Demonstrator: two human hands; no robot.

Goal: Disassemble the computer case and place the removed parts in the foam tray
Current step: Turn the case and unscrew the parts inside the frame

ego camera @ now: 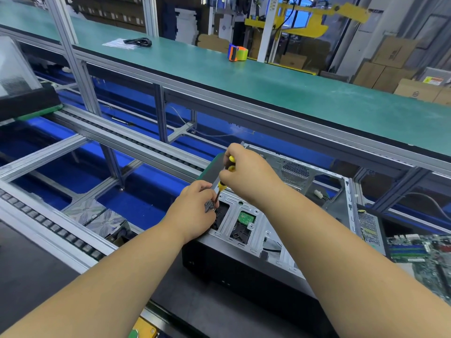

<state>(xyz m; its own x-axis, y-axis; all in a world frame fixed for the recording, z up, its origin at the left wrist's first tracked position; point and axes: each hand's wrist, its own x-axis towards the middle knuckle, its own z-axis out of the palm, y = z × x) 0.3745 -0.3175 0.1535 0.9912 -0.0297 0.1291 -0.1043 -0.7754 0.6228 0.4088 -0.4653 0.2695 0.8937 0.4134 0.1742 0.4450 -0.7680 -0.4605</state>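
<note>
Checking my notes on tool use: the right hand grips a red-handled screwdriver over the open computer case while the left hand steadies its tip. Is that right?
Not quite. In the head view the screwdriver has a yellow and black handle, not red. The right hand does grip it over the computer case, the left hand at its tip.

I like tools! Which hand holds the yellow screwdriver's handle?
The right hand wraps around the screwdriver handle. The left hand only pinches near its tip, at the computer case.

We see our two forearms bare to the frame's edge, no sleeves, gloves, watch or rings on left hand or right hand.
</note>
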